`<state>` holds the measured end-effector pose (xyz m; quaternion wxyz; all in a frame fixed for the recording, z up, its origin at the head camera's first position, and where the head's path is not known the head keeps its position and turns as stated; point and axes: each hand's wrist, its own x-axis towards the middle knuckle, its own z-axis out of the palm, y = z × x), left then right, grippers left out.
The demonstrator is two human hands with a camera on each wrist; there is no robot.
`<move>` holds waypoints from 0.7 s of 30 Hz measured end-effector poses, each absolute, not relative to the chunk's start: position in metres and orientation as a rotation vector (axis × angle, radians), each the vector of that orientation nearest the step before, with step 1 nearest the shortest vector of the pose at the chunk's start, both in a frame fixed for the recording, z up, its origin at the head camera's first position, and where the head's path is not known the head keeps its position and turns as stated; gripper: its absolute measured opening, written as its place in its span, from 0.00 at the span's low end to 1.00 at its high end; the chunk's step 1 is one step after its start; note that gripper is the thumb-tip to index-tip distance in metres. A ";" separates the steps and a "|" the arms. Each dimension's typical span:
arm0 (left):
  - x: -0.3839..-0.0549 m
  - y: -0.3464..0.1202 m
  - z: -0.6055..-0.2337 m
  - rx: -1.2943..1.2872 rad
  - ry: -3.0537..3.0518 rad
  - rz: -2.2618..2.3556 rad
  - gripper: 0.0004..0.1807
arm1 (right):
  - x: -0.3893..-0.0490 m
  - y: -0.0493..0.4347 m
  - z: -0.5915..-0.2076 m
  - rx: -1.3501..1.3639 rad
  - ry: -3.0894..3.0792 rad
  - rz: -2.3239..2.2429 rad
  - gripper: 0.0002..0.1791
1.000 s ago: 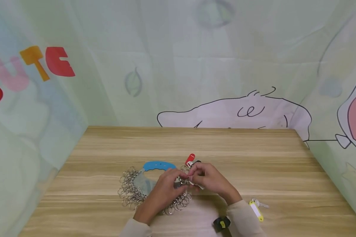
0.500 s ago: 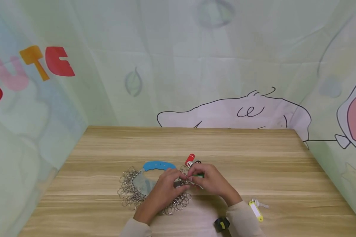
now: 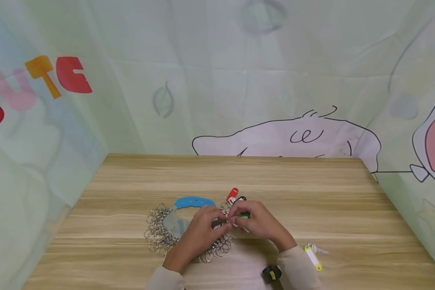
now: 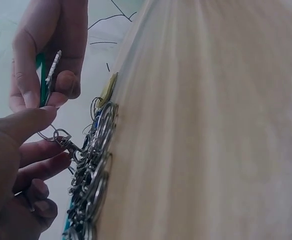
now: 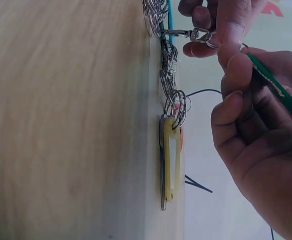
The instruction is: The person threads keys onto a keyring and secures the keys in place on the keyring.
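Observation:
My left hand [image 3: 202, 227] pinches a metal split ring [image 4: 46, 134] that hangs from a swivel clasp [image 4: 68, 145]. Close against it, my right hand [image 3: 255, 218] holds a green key tag [image 5: 281, 90] with a key [image 4: 53, 67] beside it. The fingertips of both hands meet at the ring. Under the left hand lies a key holder with a blue handle [image 3: 193, 202], a greyish plate [image 3: 174, 224] and many metal rings [image 3: 156, 233] along its edge. Part of the holder is hidden by the left hand.
A red key tag [image 3: 232, 194] lies just beyond the right fingers. Off to the right on the wooden table [image 3: 141, 173] is a yellow key tag [image 3: 313, 257] with a key [image 3: 318, 249]. A black object with a yellow mark [image 3: 272, 274] is beside the right sleeve.
The green key tag has come into sight between the right fingers. My left fingertips have shifted slightly at the ring; both hands otherwise keep their places.

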<state>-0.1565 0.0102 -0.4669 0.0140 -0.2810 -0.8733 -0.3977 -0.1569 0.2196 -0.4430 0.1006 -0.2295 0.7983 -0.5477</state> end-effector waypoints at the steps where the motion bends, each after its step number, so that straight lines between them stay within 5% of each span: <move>1: -0.156 0.010 -0.467 -0.878 -2.720 -1.235 0.07 | -0.157 0.219 -0.443 -0.666 2.350 -1.626 0.06; 9: -0.155 0.010 -0.466 -0.911 -2.684 -1.254 0.22 | -0.154 0.220 -0.444 -0.529 2.328 -1.668 0.04; 21: -0.155 0.011 -0.464 -0.883 -2.752 -1.265 0.15 | -0.154 0.218 -0.434 -0.579 2.367 -1.630 0.04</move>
